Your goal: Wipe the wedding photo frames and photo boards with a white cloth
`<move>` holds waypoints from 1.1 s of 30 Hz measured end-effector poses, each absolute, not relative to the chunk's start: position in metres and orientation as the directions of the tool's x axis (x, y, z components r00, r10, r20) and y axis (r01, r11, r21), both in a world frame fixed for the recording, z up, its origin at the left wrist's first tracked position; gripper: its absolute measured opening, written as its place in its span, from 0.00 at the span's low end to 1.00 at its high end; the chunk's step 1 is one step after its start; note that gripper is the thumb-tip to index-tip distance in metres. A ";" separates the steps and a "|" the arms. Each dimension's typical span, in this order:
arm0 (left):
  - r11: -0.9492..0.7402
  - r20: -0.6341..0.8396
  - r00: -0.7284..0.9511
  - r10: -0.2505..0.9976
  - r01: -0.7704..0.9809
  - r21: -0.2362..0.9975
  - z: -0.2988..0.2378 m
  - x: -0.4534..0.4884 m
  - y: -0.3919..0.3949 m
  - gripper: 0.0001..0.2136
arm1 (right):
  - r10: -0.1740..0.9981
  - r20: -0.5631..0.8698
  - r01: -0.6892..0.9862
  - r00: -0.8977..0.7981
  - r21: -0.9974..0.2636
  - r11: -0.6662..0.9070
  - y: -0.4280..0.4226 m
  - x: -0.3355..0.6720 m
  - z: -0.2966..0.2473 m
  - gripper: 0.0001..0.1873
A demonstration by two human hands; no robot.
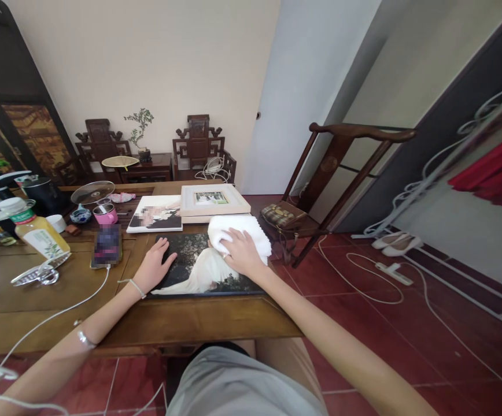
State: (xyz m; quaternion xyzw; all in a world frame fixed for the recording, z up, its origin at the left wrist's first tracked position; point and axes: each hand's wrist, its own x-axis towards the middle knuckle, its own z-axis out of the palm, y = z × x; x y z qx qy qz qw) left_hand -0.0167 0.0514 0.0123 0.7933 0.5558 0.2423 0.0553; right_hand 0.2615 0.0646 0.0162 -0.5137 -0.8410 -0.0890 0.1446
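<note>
A large photo print (199,268), showing a white gown against dark foliage, lies flat near the front edge of the wooden table (216,318). On its left edge rests my left hand (155,266), fingers stretched out and holding nothing. My right hand (242,251) presses a folded white cloth (257,237) onto the upper right part of the photo, its fingers curved over the cloth. The cloth hides that corner of the picture. Just behind lie a smaller photo panel (170,219) and a white picture frame (237,205).
Left of the photo are a phone (106,245) on a charging cable, a silver hair claw (45,274), a bottle of yellow liquid (43,234) and a pink mug (106,215). A wooden chair (329,162) holding a plaid bag (281,214) stands at the right.
</note>
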 end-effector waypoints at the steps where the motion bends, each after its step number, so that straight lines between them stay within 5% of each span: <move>1: -0.375 0.320 0.262 0.910 0.851 0.368 0.010 -0.017 0.050 0.28 | 0.838 0.336 0.890 -0.430 0.001 0.456 0.064 0.262 0.016 0.19; 11: -0.386 0.339 0.249 0.907 0.815 0.432 -0.004 -0.025 0.053 0.24 | 0.832 0.276 0.859 -0.481 -0.039 0.510 0.042 0.260 0.028 0.20; 20: -0.382 0.351 0.234 0.907 0.810 0.445 -0.016 -0.026 0.055 0.22 | 0.734 0.214 0.692 -0.645 -0.245 0.679 -0.062 0.257 0.050 0.21; 33: -0.395 0.310 0.282 0.908 0.824 0.406 -0.013 -0.027 0.055 0.23 | 0.865 0.274 0.886 -0.419 -0.083 0.456 0.049 0.283 0.038 0.17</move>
